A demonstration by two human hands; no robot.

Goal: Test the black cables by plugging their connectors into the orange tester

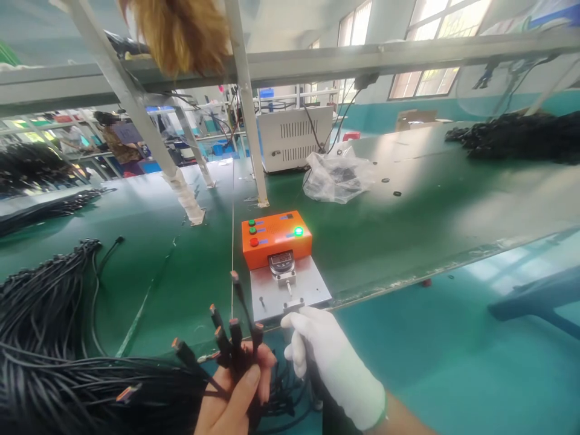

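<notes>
My left hand [240, 386], bare, is closed around a bunch of black cables [235, 347]. Their connector ends, several with orange tips, fan upward out of my fingers. Gloved in white, my right hand [328, 356] is at the front edge of a metal plate [267, 293], its fingers curled by a small clamp block [293, 304]. Whatever the gloved fingers grip is hidden. Behind the plate sits an orange box [277, 235] with green and red buttons and a glowing green light. A small digital gauge [281, 263] is mounted in front of the box.
A large heap of black cables [49, 308] covers the green table's left side. A clear plastic bag [338, 175] lies behind the orange box, near a white metal case [294, 139]. White posts [248, 103] rise from the table. Another person [118, 142] is in the left background.
</notes>
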